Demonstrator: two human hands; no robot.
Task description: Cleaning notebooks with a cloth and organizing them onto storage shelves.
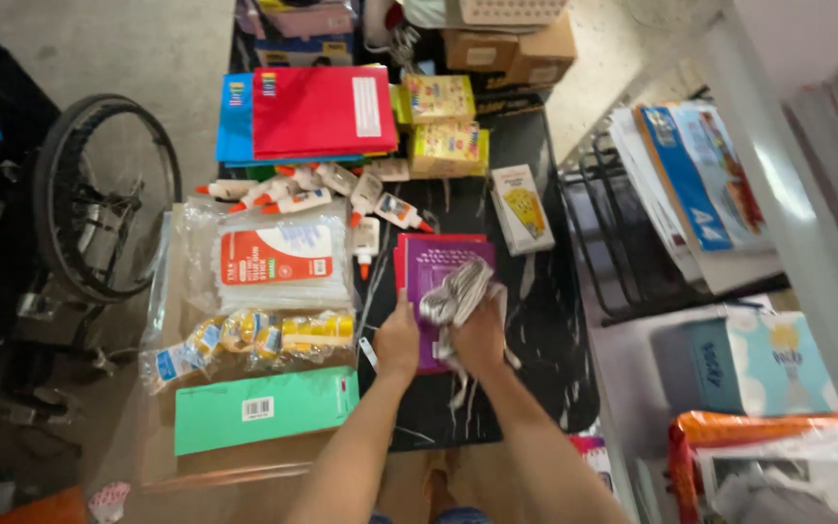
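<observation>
My left hand (398,342) rests on the left edge of a purple booklet (443,260) that lies on a small stack of pink and purple booklets on a black marbled table (545,340). A crumpled grey-and-white cloth (455,294) is gripped in my right hand (478,335) and pressed onto the booklet's cover. Both forearms reach in from the bottom of the head view.
Left of the stack lie a bag of glue sticks (278,260), several white glue bottles (303,189), rolls of tape in plastic (244,338) and a green packet (264,408). Red and blue folders (317,112), yellow boxes (438,121), a wheel (104,194) and a paper rack (691,184) surround them.
</observation>
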